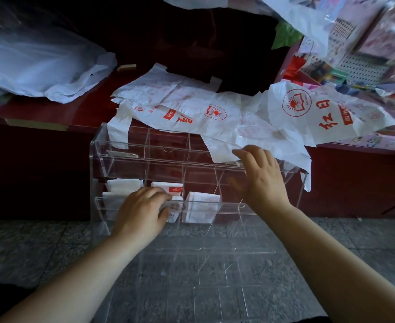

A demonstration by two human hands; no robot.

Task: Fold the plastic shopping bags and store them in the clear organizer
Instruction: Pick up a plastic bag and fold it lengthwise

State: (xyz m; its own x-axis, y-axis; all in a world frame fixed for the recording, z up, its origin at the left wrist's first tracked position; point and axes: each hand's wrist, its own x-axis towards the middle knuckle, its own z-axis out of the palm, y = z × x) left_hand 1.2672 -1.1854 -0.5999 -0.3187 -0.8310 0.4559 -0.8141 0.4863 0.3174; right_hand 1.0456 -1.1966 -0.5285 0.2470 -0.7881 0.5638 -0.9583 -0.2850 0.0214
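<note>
A clear organizer (122,164) stands on the floor (28,241) against the front edge of a red tabletop (87,113). The left hand (143,213) curls its fingers round a folded bag (176,190) in the lower row's second compartment. The right hand (261,178), fingers spread, reaches the overhanging edge of the unfolded bags (191,113) on the tabletop.

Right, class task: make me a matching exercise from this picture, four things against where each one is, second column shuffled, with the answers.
1 left hand
2 right hand
3 folded bag
4 unfolded printed bag

A draped over the clear organizer top
B at the lower row's front rail
C standing in a lower compartment
D fingers spread, by a hanging bag edge

Pairs: 1-B, 2-D, 3-C, 4-A
</note>
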